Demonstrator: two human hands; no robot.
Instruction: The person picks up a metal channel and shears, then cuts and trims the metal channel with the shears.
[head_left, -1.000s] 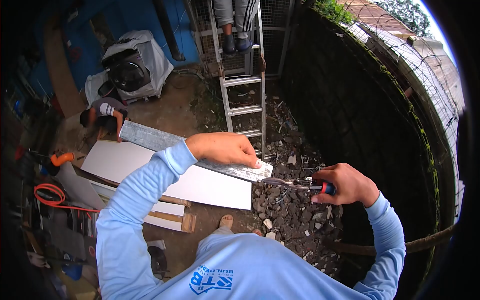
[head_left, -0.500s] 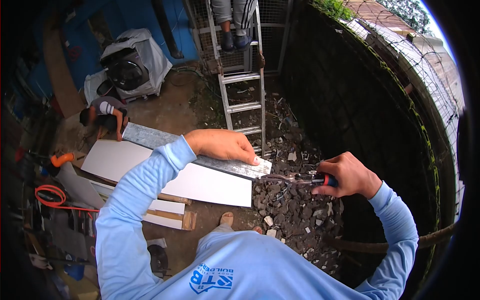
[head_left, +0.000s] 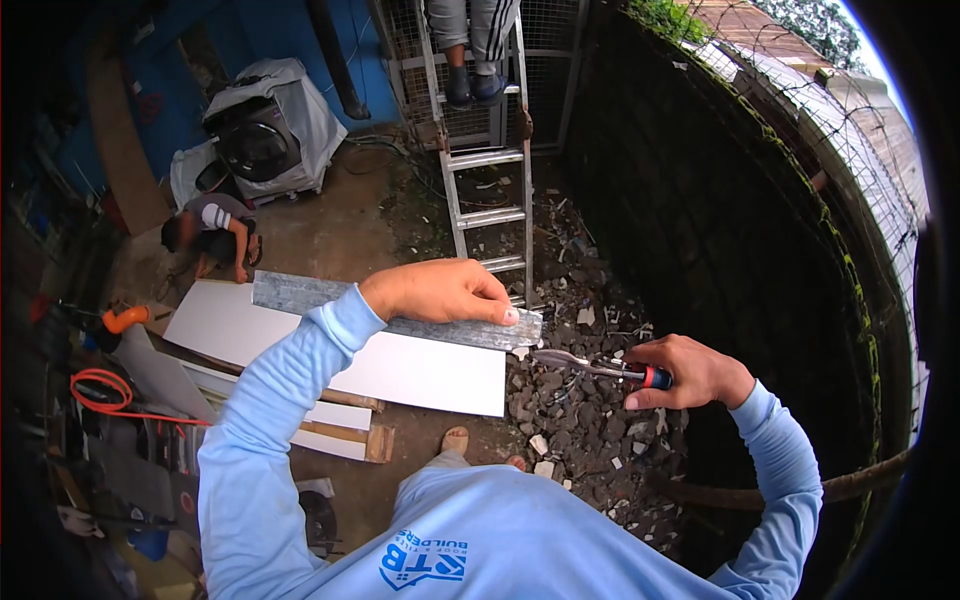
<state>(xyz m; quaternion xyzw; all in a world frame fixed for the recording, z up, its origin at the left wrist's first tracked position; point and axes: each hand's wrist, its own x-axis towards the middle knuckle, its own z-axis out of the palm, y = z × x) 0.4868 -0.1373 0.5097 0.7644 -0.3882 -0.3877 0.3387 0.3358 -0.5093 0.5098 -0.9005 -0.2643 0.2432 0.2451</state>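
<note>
My left hand [head_left: 445,291] grips a long grey metal strip [head_left: 470,330] near its right end, thumb on top and fingers hidden beneath. The strip stretches away to the left, partly behind my wrist. In my right hand [head_left: 693,372] is a pair of snips [head_left: 600,366] with red and black handles. Their jaws point left, just below and beside the strip's end corner; whether they touch it I cannot tell. Below the strip lies a white panel [head_left: 430,372].
A person [head_left: 215,230] crouches by the panel's far end. Another person's legs [head_left: 470,45] stand on an aluminium ladder [head_left: 487,215]. Rubble [head_left: 590,420] covers the ground below my hands. A dark wall [head_left: 720,190] rises at right. Orange hose [head_left: 100,392] lies at left.
My right hand and the snips have shifted slightly down, and the jaws have come away from the strip's end. The strip's far end has moved a little right and down, away from the crouching person's hand.
</note>
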